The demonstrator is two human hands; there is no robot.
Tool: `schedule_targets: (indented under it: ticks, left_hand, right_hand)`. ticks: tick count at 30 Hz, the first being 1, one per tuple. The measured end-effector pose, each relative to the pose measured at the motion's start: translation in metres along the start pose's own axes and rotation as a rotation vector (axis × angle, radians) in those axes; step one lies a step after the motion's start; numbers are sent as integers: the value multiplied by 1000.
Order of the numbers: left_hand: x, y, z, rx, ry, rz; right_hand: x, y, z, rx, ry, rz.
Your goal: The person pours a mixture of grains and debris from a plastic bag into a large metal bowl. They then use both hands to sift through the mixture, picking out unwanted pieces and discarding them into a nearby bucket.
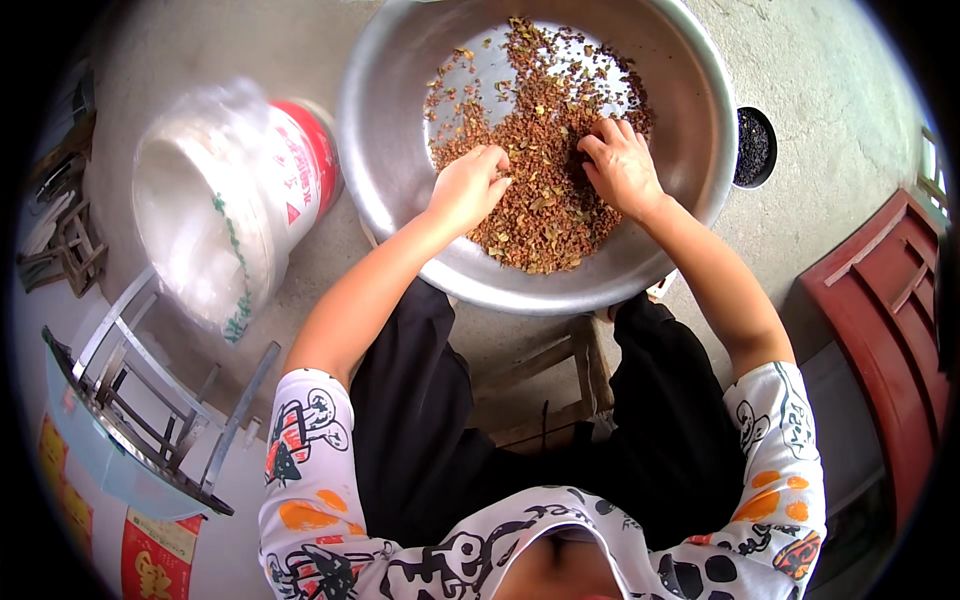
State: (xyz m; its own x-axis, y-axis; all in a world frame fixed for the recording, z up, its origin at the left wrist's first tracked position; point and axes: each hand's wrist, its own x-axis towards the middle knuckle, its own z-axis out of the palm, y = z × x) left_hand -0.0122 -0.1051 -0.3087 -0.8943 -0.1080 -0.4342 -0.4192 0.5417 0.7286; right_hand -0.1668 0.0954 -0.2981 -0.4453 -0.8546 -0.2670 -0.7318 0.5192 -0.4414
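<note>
A large, round metal basin [390, 142] sits before me, just beyond my knees. Spread over its floor are reddish-brown husks that look like dried Sichuan peppercorns [544, 217], mixed with yellowish leaf bits. My left hand [469, 187] is over the left part of the heap, thumb and forefinger bent toward each other. Whether it pinches anything is too small to see. To the right, my right hand [621, 166] reaches down at the heap with curled fingers. Its palm side is hidden, so I cannot see if it holds husks.
A black bowl of small black seeds [752, 146] stands right of the basin. At left a red-and-white bucket [304, 165] lies tilted, with a clear plastic bag [202, 217] at its mouth. A metal-legged stool [161, 382] and dark red wooden furniture [885, 300] flank me.
</note>
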Motion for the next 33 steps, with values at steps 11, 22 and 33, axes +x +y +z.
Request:
schedule_targets:
  ticks: [11,22,33]
  left_hand:
    - [3,6,6,50,-45,18]
    - [10,-8,-21,110,-97,114]
    - [-6,-7,-7,151,57,112]
  right_hand:
    - [7,-19,32,248,-10,-156]
    - [18,3,1,121,-99,35]
    - [13,-28,22,1,-41,-284]
